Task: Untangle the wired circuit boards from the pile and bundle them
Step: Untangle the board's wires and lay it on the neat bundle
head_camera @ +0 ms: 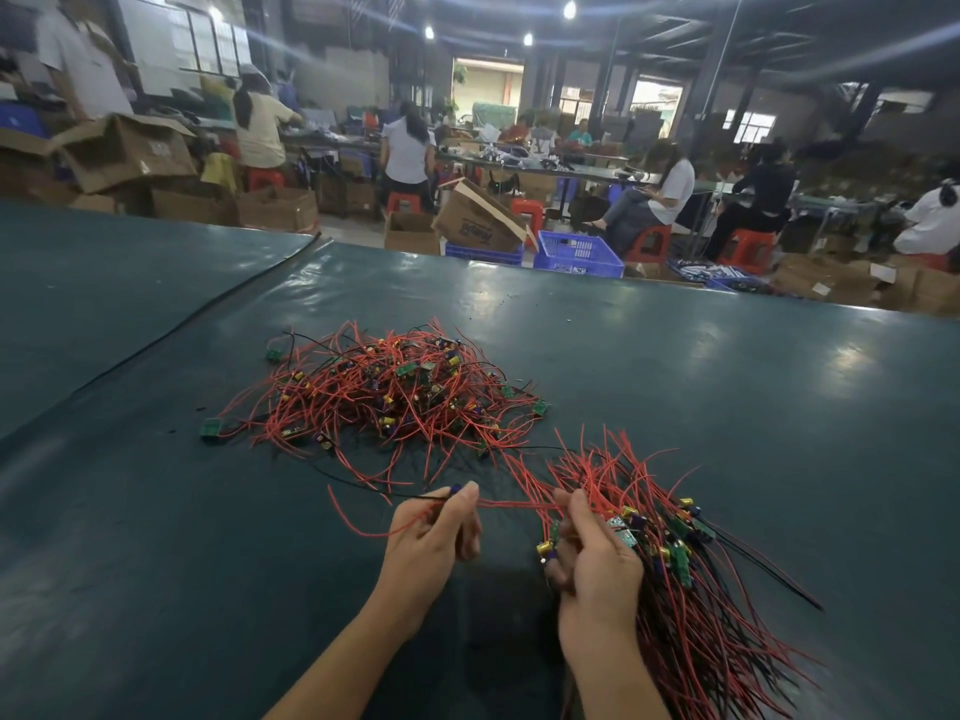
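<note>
A tangled pile of small green circuit boards with red and black wires (395, 392) lies on the dark green table (675, 381). My left hand (436, 537) pinches one wired board by its blue capacitor end, its red wire stretched toward my right hand. My right hand (592, 553) grips a gathered bundle of wired boards (670, 553), whose wires fan out up and down to the right. A few stray boards (211, 428) sit at the pile's left edge.
The table's far edge runs across the view. Beyond it stand blue crates (576, 252), cardboard boxes (478, 220) and red stools, with several people seated at other benches. A seam in the table cover (208, 304) runs diagonally on the left.
</note>
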A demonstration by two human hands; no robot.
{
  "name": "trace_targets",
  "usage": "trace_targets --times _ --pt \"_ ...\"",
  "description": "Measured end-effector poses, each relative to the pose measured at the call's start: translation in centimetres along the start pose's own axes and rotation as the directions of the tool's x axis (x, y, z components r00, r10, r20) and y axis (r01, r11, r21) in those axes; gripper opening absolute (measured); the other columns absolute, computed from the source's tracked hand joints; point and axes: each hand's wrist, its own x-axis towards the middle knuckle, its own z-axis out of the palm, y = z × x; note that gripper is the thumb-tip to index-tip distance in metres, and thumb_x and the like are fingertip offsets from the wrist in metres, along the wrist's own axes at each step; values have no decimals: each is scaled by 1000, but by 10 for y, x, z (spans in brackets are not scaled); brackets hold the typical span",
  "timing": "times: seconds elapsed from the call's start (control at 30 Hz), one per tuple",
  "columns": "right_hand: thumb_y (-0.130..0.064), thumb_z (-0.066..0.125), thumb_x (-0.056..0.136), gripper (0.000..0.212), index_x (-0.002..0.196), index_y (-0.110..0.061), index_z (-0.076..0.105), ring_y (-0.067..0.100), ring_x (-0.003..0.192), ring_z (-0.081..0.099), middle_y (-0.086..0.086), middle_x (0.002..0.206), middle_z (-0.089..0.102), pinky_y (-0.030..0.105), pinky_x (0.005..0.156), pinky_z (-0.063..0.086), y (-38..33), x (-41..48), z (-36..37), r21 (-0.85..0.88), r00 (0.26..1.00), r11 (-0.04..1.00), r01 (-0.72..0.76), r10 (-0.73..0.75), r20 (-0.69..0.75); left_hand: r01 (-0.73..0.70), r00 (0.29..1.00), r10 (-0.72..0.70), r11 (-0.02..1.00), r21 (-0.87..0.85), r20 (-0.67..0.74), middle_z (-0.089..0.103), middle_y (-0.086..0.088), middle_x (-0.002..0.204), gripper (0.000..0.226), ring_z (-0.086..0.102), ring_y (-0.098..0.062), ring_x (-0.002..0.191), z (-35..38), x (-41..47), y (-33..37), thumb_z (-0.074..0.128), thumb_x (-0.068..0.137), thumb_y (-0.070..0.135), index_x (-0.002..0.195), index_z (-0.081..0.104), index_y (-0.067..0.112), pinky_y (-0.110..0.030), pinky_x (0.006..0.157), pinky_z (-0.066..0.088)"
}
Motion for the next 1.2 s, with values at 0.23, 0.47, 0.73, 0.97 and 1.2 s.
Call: trace_targets --times 0.23,0.47,0.73,0.97,1.2 --pt "-29 65 88 26 70 -18 79 3 38 26 -5 54 48 17 33 23 -1 -4 -1 36 996 997 73 -75 49 23 999 -24 999 -41 -27 57 -10 53 39 51 -17 49 -6 2 1 58 80 44 53 61 16 -25 51 44" --pt "-47 67 76 26 75 -25 81 4 63 66 -5 69 73 14 60 49 22 -28 15 -240 946 954 179 -100 308 -23 997 20 999 41 70 61 -1 57 34 57 -12 55 3 -4 -4 63 89 31 59 66 16 -22 55 46" --pt "-27 59 94 28 78 -24 82 20 63 62 4 70 69 31 64 52 19 -21 16 -180 982 977 115 -85 166 -44 988 35 997 58 147 57 -9 57 43 54 -18 56 6 -6 2 58 89 27 62 57 -6 -28 59 44" --pt "-22 56 98 32 77 -12 78 2 38 25 -3 59 45 16 34 21 -10 -1 -5 76 998 996 55 -57 37 -11 997 12 1000 -14 70 52 -8 51 40 49 -17 47 0 1 6 59 84 31 53 56 4 -24 51 42" --pt "-41 62 85 28 79 -22 80 4 39 28 -7 58 52 18 34 23 1 -8 0 -33 992 995 98 -95 82 -35 999 35 999 -12 23 54 -8 52 44 49 -15 48 0 -1 3 59 82 40 60 56 2 -23 49 42"
